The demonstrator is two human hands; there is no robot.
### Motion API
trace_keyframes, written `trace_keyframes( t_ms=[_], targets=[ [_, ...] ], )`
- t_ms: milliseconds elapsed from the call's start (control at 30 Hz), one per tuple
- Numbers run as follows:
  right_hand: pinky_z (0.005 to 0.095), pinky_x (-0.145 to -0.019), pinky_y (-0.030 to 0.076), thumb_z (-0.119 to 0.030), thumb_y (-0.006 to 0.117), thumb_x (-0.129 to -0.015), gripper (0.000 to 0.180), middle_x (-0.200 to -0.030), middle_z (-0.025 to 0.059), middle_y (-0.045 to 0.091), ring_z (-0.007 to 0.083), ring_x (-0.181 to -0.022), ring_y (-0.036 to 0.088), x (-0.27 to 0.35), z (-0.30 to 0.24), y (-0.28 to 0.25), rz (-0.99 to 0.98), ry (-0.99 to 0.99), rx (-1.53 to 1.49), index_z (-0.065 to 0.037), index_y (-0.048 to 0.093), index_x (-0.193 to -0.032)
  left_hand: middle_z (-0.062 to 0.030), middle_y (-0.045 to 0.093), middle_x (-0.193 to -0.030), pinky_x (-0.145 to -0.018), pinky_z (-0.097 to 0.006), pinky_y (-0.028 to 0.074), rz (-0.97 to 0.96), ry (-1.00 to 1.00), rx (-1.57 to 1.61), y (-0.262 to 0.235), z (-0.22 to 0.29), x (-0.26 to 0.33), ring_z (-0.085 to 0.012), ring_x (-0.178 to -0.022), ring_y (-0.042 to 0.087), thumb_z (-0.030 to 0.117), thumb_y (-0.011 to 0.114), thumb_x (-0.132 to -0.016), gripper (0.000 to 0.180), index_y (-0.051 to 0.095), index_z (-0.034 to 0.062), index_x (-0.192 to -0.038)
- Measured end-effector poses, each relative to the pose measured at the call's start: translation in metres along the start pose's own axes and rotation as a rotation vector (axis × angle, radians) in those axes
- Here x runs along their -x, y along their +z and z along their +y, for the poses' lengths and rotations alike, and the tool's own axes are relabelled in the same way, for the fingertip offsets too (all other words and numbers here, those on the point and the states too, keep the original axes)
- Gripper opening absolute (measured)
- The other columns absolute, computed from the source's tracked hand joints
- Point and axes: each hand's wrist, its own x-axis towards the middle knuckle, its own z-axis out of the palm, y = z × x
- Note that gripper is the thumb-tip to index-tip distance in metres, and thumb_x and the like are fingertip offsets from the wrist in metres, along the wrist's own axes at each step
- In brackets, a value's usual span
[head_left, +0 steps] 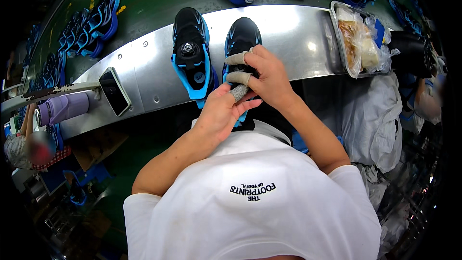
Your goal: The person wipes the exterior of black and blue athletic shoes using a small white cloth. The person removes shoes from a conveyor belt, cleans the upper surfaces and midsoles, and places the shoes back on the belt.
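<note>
Creased white shirt cloth (255,226) lies nearest me. Beyond, my left hand (220,111) and right hand (267,76) meet, fingers bent, over a black-and-blue shoe (243,33) on the smooth metal table (144,79); I cannot tell what they pinch. A second shoe (188,23), with a round dial (187,49), stands just left. Farther left are a glossy phone (114,92) and lilac cylindrical bottle (67,108); rightward, a metal tray (334,19) holds crinkled plastic bags (361,45).

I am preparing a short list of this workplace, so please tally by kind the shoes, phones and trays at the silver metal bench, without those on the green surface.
Shoes: 2 (left shoe, untouched; right shoe, at the left hand and right hand)
Phones: 1 (dark-screened phone)
Trays: 1 (metal tray, holding bagged things)
Total: 4
</note>
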Motion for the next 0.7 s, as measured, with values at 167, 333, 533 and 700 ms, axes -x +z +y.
trace_keyframes(
  t_ms=[167,333,533,700],
  targets=[
    [0.0228,-0.064,0.040,-0.009,0.069,-0.078,0.046,-0.086,-0.0004,0.054,0.0093,-0.069,0.040,-0.012,0.007,-0.021,-0.304,0.117,-0.297,-0.013,0.066,-0.123,-0.0155,0.056,-0.123,-0.093,-0.040,0.054,-0.034,0.006,0.030,-0.002,-0.002,0.000,-0.0264,-0.113,0.060,-0.002,0.039,-0.096,0.031,0.048,-0.0048,-0.125],
    [0.0262,-0.065,0.041,-0.010,0.069,-0.079,0.047,-0.087,0.0027,0.052,0.0124,-0.072,0.045,-0.001,0.003,-0.004,-0.164,0.058,-0.084,-0.013,0.063,-0.125,-0.0155,0.056,-0.124,-0.094,-0.040,0.053,0.053,0.028,0.056,0.004,-0.003,0.000,-0.0283,-0.114,0.060,-0.004,0.038,-0.095,0.032,0.048,-0.0046,-0.125],
    [0.0254,-0.066,0.041,-0.010,0.069,-0.080,0.051,-0.089,0.0015,0.052,0.0119,-0.070,0.045,-0.009,-0.003,-0.018,-0.160,0.125,-0.178,-0.015,0.062,-0.130,-0.0150,0.058,-0.120,-0.094,-0.039,0.053,0.022,0.007,0.106,0.005,-0.001,0.003,-0.0260,-0.109,0.061,-0.006,0.035,-0.092,0.035,0.048,-0.0043,-0.124],
    [0.0295,-0.067,0.043,-0.010,0.070,-0.080,0.043,-0.085,0.0055,0.048,0.0162,-0.071,0.047,-0.001,-0.005,-0.001,-0.120,0.121,-0.102,-0.015,0.066,-0.122,-0.0162,0.058,-0.119,-0.091,-0.039,0.054,0.063,0.013,0.123,0.001,-0.004,0.000,-0.0257,-0.104,0.063,-0.004,0.037,-0.093,0.034,0.048,-0.0044,-0.125]
  ],
)
